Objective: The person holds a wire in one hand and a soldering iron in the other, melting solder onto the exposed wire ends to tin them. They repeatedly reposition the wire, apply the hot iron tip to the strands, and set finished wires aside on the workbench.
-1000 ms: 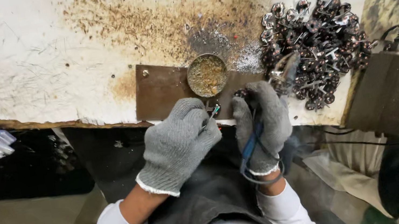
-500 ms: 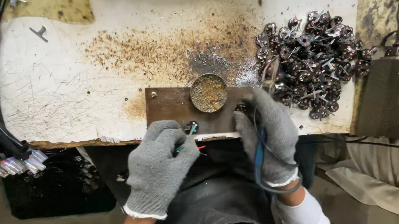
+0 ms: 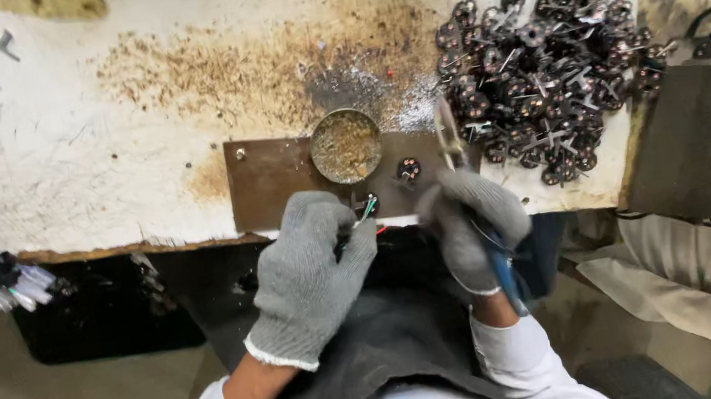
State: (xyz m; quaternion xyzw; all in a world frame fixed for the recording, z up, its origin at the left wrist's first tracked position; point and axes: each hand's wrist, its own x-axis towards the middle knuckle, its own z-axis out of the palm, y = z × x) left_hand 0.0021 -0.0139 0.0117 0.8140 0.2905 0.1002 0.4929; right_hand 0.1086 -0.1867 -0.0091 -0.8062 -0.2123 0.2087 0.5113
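Her gloved left hand point(image 3: 309, 276) pinches thin wires point(image 3: 365, 211) in a closed grip. The right hand point(image 3: 475, 222) grips a soldering iron point(image 3: 452, 139), tip just beyond, near the round tin point(image 3: 346, 145) on the desk point(image 3: 74, 152).

Bright overhead light, warped edges

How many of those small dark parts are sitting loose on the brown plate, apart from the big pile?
1 small dark part on the brown plate, between the round tin and the right hand. The gloves may hide others.
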